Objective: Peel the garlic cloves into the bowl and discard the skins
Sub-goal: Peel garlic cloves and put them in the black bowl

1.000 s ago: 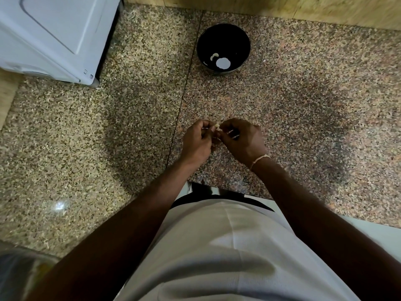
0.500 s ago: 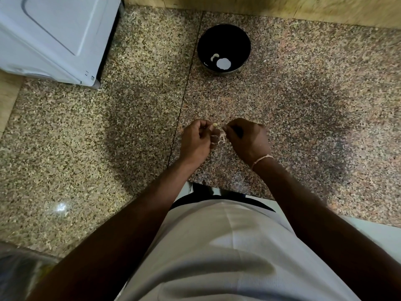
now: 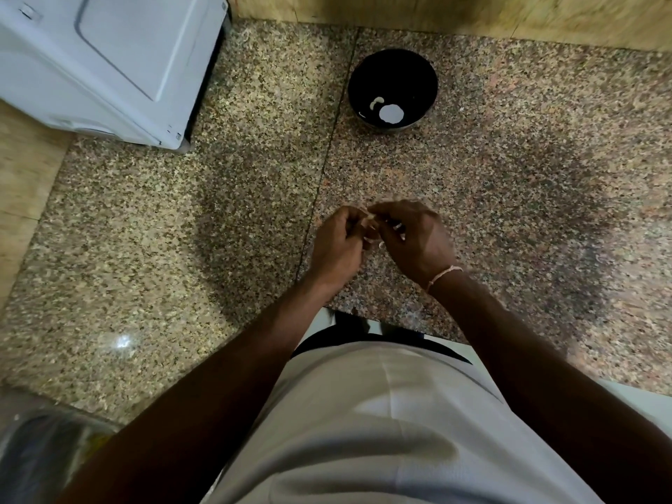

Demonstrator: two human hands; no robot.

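I keep my left hand (image 3: 338, 245) and right hand (image 3: 414, 238) pinched together on the garlic clove (image 3: 369, 221), peeling at six o'clock of the bowl (image 3: 392, 63) for an easy drop.

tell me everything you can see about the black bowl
The black bowl is round, dark and glossy inside, with a thin paler rim edge at its near side. It sits upright on the speckled granite counter, near the wooden back wall and beyond both hands, which do not touch it. Inside lie one small curved pale piece, likely a peeled garlic clove, and a round white patch that may be a light reflection.
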